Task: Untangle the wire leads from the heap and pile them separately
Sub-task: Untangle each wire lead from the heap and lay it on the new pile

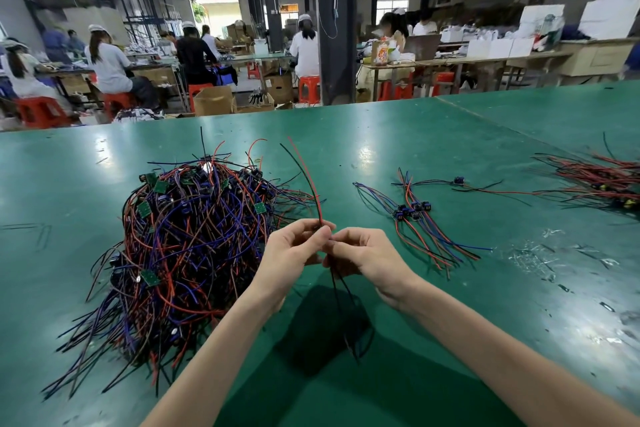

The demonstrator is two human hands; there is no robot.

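progress: early, most leads remain in the heap (187, 246); small sorted pile (415, 218) right of heap, another pile (599, 177) farther right (mostly red-black) | lead: one red-black wire lead (309, 180) held just right of heap, ends dangling | hands: left hand (294, 253) and right hand (365, 258) raised, fingertips meeting, both pinching that lead

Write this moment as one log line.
left hand: pinches red-black lead | right hand: pinches it too | heap: left | sorted pile: right

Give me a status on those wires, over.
Status: left grip, right grip both pinching one red-and-black wire lead. Left, tangled heap; right, sorted pile. Nothing between grips and pile.
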